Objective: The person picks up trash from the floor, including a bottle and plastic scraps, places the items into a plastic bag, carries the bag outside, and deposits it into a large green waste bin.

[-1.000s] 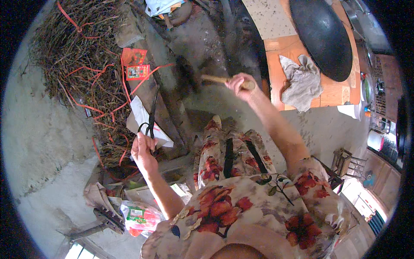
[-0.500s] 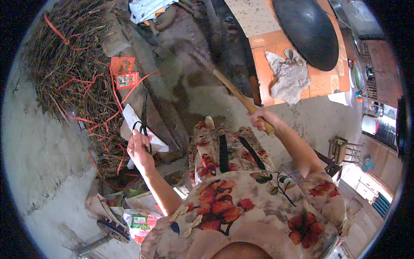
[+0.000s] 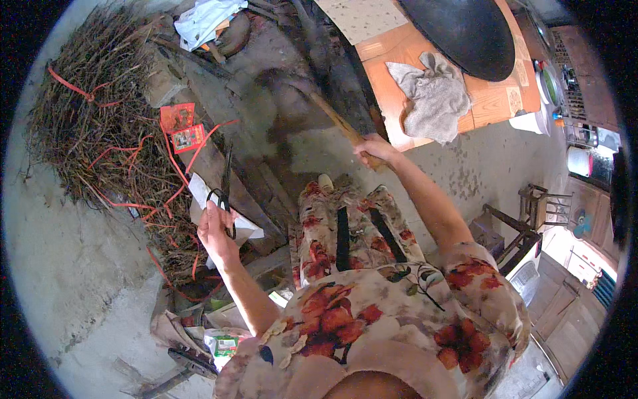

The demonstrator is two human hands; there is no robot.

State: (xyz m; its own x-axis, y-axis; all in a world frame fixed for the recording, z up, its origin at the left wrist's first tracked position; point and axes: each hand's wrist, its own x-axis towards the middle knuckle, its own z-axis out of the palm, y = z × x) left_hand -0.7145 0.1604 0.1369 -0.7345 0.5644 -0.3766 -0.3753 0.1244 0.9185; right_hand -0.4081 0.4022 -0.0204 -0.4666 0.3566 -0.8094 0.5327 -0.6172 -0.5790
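My left hand [image 3: 216, 229] is closed on the looped handles of black tongs [image 3: 226, 163], whose long dark arms point away from me beside the brushwood. White paper [image 3: 250, 227] lies just behind that hand. My right hand [image 3: 376, 151] is wrapped round the near end of a long wooden-handled tool [image 3: 337, 122]. The handle slants to the far left over the dark floor. Its far end is blurred, so the head's kind cannot be made out.
A big heap of brushwood [image 3: 93, 133] with red ties fills the left. At the far right, a tiled counter [image 3: 372, 56] carries a large black wok lid or pan [image 3: 465, 33] and a grey cloth [image 3: 435, 96]. A wooden chair [image 3: 541, 206] stands at right.
My right hand has moved left and farther from me with the wooden-handled tool. The left hand keeps its grip on the tongs. The whole view has shifted slightly.
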